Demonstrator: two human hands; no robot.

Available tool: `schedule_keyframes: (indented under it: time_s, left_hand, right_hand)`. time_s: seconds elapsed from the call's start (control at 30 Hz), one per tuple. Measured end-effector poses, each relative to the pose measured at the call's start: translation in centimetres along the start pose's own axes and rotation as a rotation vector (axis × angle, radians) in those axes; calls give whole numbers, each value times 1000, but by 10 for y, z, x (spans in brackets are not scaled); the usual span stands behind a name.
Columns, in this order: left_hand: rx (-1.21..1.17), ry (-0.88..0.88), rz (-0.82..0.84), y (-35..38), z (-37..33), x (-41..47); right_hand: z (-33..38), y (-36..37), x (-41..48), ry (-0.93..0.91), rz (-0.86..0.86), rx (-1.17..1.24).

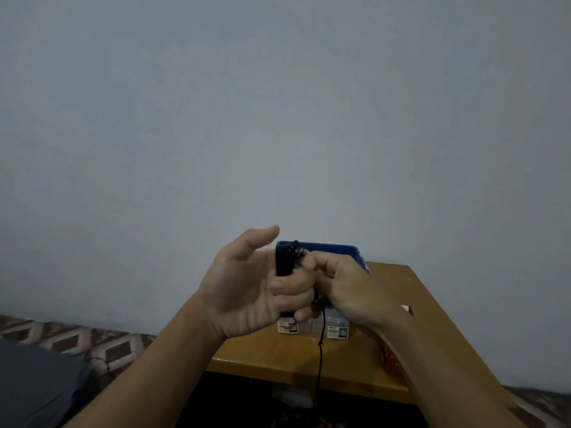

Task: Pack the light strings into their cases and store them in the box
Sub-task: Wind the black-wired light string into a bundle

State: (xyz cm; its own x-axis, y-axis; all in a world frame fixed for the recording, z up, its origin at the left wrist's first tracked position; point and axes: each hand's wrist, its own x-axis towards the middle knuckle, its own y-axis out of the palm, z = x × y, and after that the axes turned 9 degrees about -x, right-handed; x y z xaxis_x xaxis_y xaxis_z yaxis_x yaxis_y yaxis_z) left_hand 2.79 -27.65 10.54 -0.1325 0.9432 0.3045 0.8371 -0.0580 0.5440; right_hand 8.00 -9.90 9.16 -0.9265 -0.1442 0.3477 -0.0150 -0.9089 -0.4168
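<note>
A wooden table (278, 356) stood against a plain grey-blue wall (278, 103) that filled most of the view. At the table's far end, touching the wall, sat a blue box (333, 249). Nearer the table's front edge stood clear cases (312, 327) with small printed labels, side by side. Toward the table's right edge lay a small pale pink object (407, 308), and an orange-red object (391, 362) showed at the same side, half hidden by the right forearm. Left of the table a patterned floor covering (77, 338) ran along the wall's foot, with something dark grey and soft (37, 384) lying on it.

Above the table, in front of the blue box, the left hand (247, 288) held a dark bundle of light string (282, 261) upright. Its fingers (292, 293) were curled tightly round the bundle's lower part, while the thumb (265, 236) stood straight and clear of it. The right hand (346, 282) met the bundle's top, its fingertips (309, 262) pinched together on the string there. From between the hands a loose strand (320, 356) hung straight down, crossing in front of the clear cases and passing below the table's front edge.
</note>
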Motion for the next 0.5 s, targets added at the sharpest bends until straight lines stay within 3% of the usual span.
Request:
schedule_keyframes:
  time_s: [0.23, 0.5]
  left_hand:
    - [267, 90, -137, 7, -5, -2]
    - [208, 239, -262, 5, -1, 1]
  right_hand:
    - [3, 5, -7, 149, 220, -41]
    - [2, 4, -7, 197, 231, -99]
